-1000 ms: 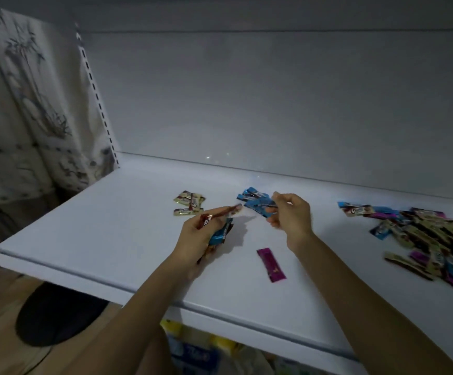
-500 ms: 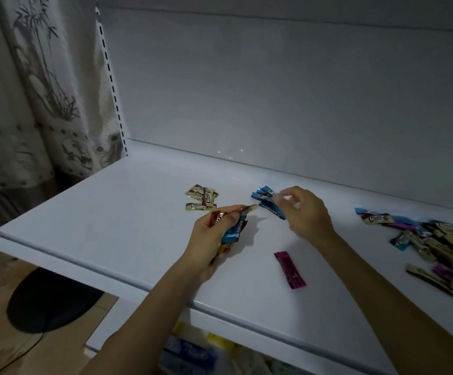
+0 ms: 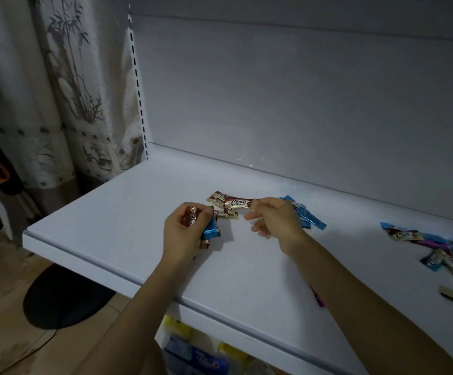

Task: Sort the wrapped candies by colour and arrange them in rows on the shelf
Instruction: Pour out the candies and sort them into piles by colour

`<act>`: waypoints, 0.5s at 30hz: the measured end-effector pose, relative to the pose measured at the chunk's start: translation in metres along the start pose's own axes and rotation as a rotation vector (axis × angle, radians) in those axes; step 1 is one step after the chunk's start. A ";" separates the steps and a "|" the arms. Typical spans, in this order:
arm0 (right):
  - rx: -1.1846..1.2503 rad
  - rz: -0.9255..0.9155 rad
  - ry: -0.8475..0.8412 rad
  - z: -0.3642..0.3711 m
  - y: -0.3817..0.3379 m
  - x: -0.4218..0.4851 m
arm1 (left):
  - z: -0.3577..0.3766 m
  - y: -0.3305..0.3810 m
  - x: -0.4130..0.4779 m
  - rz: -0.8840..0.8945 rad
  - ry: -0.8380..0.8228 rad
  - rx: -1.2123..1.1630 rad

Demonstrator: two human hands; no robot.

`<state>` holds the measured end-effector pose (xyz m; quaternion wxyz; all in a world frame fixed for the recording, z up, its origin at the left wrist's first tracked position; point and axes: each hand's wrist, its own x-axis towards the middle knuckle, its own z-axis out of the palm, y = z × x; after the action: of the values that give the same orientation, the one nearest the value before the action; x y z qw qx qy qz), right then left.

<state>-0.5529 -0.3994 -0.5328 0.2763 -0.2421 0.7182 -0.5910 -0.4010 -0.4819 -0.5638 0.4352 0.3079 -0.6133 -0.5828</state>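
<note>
My left hand [image 3: 186,234] grips a small bunch of wrapped candies [image 3: 210,231], red-brown, blue and gold, above the white shelf [image 3: 128,212]. My right hand [image 3: 276,221] pinches one end of a brown and gold "Choco" candy [image 3: 237,203] and holds it over a little group of gold candies [image 3: 218,204]. Just right of that hand lies a group of blue candies [image 3: 308,216]. A purple candy [image 3: 318,297] lies partly hidden behind my right forearm.
A mixed heap of unsorted candies [image 3: 447,255] lies at the shelf's right end. The shelf's back panel [image 3: 301,104] rises behind. A patterned curtain [image 3: 79,90] hangs to the left. Packaged goods [image 3: 195,353] sit on the lower shelf below the front edge.
My right hand left the blue group, took a brown and gold candy from my left hand's bunch, and carried it over the gold group. The camera swung right and closer.
</note>
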 end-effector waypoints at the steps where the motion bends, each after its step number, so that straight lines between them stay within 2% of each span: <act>1: 0.011 0.029 -0.016 0.009 -0.003 0.007 | -0.001 -0.002 0.001 0.000 0.006 -0.023; 5: -0.071 0.116 -0.034 0.036 -0.010 0.028 | -0.001 -0.005 0.003 0.030 -0.005 -0.072; 9: -0.243 -0.004 0.025 0.038 -0.010 0.021 | -0.001 -0.006 0.005 0.023 -0.008 -0.097; 10: -0.217 -0.028 -0.020 0.037 -0.010 0.014 | 0.000 -0.006 0.006 0.028 -0.007 -0.095; 13: -0.169 -0.021 -0.302 0.036 -0.012 -0.016 | 0.002 -0.007 0.007 0.053 0.009 -0.091; 15: -0.148 -0.027 -0.382 0.037 -0.010 -0.028 | 0.001 -0.008 0.007 0.057 0.010 -0.109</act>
<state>-0.5068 -0.4086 -0.5258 0.3810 -0.3789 0.6909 -0.4837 -0.4061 -0.4889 -0.5698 0.4709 0.2691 -0.5870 -0.6011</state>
